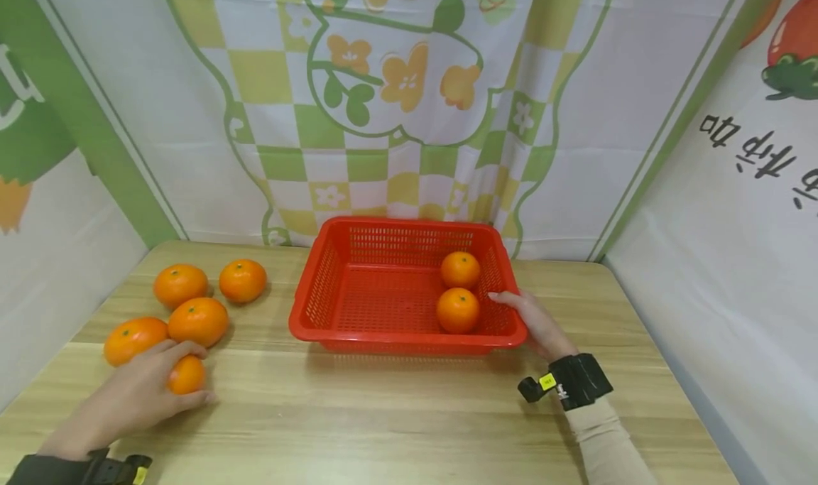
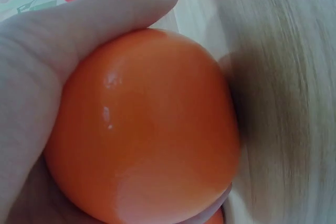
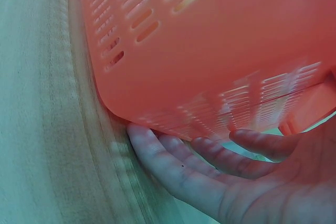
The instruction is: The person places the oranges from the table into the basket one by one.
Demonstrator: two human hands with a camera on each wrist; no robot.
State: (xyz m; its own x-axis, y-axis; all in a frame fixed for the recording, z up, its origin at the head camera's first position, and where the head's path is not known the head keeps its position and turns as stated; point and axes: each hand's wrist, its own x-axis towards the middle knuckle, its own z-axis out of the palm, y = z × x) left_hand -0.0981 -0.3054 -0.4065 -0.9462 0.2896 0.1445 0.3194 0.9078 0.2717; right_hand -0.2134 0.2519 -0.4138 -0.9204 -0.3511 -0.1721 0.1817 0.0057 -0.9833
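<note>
My left hand (image 1: 135,394) grips an orange (image 1: 187,375) at the front left of the table, thumb on its near side and fingers around the far side. The left wrist view has this orange (image 2: 147,129) filling the palm, close to the tabletop. A red plastic basket (image 1: 409,341) with slotted walls stands at the back centre, two oranges inside at its right end. At the basket's right end my right hand (image 1: 535,323) holds the rim, thumb over the inside. Its other fingers (image 3: 173,166) lie against the outer wall, low down, in the right wrist view.
Several more oranges (image 1: 198,322) lie grouped on the left of the wooden table (image 1: 383,414), just beyond my left hand. A patterned curtain (image 1: 396,165) hangs right behind the basket. White panels (image 1: 722,258) border both sides.
</note>
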